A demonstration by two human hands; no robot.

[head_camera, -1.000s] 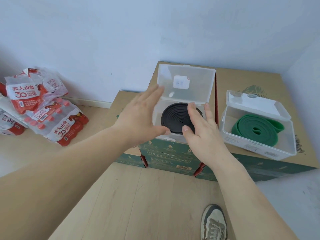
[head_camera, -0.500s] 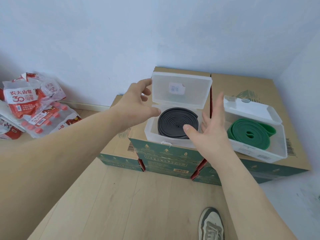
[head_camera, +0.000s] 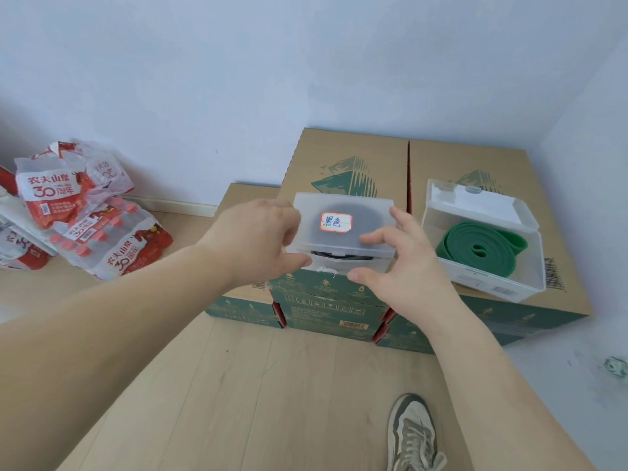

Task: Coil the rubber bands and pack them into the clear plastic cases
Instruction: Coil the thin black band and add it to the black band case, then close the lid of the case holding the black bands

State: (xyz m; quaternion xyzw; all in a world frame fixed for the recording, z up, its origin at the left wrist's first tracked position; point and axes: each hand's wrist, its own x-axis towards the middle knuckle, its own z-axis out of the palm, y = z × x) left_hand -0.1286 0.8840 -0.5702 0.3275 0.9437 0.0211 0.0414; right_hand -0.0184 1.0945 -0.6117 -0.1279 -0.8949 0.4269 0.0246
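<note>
Lid had swung down since half a second ago, almost shut over the coiled black band in the left clear case on the cardboard box. Left grip pinched the lid's left edge. Right grip was spread open, index on the lid's right. Best bet: press both front corners evenly, keeping the band clear of the rim.
</note>
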